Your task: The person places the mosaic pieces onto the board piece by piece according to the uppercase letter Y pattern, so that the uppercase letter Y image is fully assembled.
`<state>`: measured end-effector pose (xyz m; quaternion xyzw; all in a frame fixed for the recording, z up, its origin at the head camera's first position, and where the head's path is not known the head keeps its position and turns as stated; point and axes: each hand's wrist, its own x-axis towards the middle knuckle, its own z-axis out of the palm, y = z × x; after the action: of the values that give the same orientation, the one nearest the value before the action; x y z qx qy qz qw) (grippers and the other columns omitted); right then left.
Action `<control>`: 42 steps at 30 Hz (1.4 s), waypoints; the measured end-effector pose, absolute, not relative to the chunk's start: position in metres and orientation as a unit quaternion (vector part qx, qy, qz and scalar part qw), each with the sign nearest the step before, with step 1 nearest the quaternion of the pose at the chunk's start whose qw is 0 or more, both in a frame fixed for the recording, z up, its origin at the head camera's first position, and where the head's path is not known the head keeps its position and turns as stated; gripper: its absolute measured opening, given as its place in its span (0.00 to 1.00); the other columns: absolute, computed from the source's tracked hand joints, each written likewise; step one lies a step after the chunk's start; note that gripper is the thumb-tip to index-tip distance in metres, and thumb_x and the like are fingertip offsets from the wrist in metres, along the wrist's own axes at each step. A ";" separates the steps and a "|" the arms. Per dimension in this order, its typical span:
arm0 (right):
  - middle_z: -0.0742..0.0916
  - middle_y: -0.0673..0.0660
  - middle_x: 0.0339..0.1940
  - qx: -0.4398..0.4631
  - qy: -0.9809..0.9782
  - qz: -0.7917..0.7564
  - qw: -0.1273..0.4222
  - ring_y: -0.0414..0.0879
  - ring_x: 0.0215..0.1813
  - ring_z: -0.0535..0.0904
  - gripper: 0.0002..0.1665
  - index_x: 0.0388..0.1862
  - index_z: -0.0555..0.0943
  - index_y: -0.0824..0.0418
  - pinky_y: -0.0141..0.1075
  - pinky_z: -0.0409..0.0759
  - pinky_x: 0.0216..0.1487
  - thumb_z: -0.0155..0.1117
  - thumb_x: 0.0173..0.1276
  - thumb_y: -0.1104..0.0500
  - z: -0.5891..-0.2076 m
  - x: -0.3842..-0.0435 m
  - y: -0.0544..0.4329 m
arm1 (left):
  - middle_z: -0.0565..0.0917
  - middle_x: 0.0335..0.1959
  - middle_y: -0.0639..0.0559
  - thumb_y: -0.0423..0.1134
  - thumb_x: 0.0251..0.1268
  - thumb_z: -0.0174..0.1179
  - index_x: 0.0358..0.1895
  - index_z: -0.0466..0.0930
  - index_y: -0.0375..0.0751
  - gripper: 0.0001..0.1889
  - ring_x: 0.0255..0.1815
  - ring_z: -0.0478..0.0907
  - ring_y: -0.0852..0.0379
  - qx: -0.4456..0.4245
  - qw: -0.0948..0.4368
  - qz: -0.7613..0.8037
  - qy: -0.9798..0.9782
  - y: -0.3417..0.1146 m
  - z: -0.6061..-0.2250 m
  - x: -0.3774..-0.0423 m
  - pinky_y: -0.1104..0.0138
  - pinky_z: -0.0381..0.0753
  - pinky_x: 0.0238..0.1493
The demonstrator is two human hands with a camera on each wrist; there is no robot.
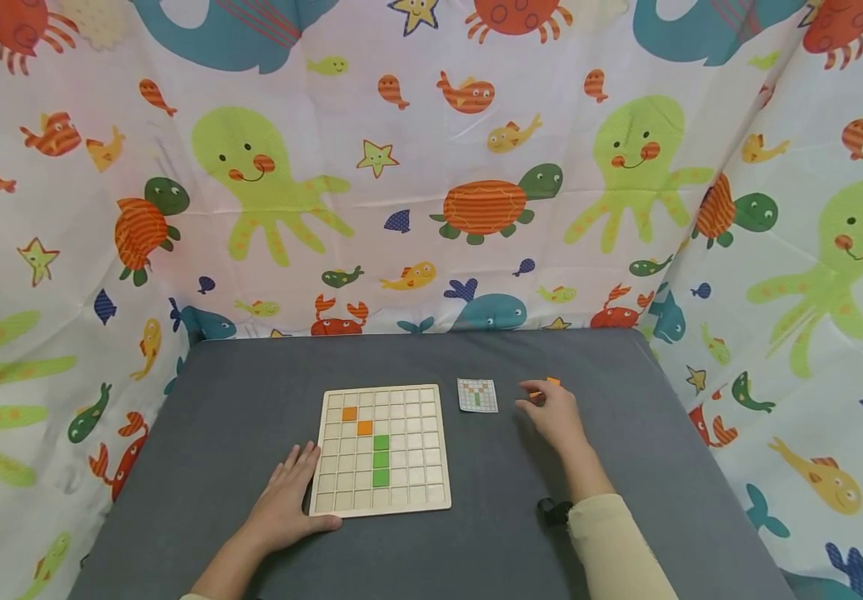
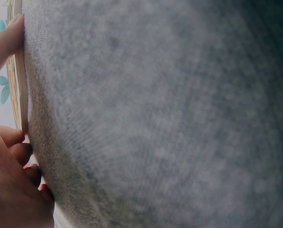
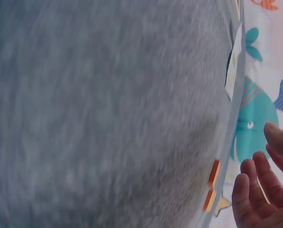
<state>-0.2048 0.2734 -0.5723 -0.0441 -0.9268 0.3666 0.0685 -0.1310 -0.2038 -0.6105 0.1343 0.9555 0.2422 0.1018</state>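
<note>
A square wooden grid board (image 1: 412, 497) lies on the grey cloth, with two orange tiles (image 1: 349, 413) set on a diagonal and a column of three green tiles (image 1: 381, 460) in its cells. My left hand (image 1: 287, 500) rests at the board's near left corner, fingers along the left edge and thumb at the front edge. Over to the right, my right hand (image 1: 556, 417) hovers by loose orange tiles (image 3: 214, 174), partly hidden by it in the head view. The right wrist view shows its fingers (image 3: 270, 185) loosely bent, apart from the tiles and holding nothing.
A small printed pattern card (image 1: 477, 396) lies between the board and my right hand. The grey cloth (image 1: 491, 550) covers the table. A curtain (image 1: 401, 192) printed with sea animals hangs behind and along both sides.
</note>
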 end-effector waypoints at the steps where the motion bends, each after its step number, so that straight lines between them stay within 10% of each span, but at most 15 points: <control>1: 0.88 0.63 0.50 -0.049 -0.927 0.366 0.073 0.56 0.49 0.85 0.23 0.57 0.85 0.62 0.54 0.82 0.53 0.75 0.64 0.59 -0.574 -0.205 0.277 | 0.52 0.83 0.40 0.77 0.38 0.70 0.81 0.49 0.37 0.71 0.83 0.44 0.36 0.136 0.100 0.242 0.955 -0.204 -0.610 -0.131 0.38 0.48 0.78; 42: 0.86 0.66 0.46 -0.088 -0.949 0.302 0.012 0.56 0.45 0.83 0.18 0.51 0.85 0.69 0.51 0.82 0.50 0.71 0.66 0.60 -0.591 -0.226 0.295 | 0.53 0.82 0.38 0.77 0.39 0.70 0.81 0.50 0.36 0.70 0.83 0.44 0.35 0.140 0.093 0.240 0.956 -0.204 -0.607 -0.130 0.37 0.49 0.77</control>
<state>-0.2261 0.2953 -0.5914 -0.0876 -0.9493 0.3017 0.0121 -0.1300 -0.2039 -0.6074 0.1399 0.9561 0.2401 0.0928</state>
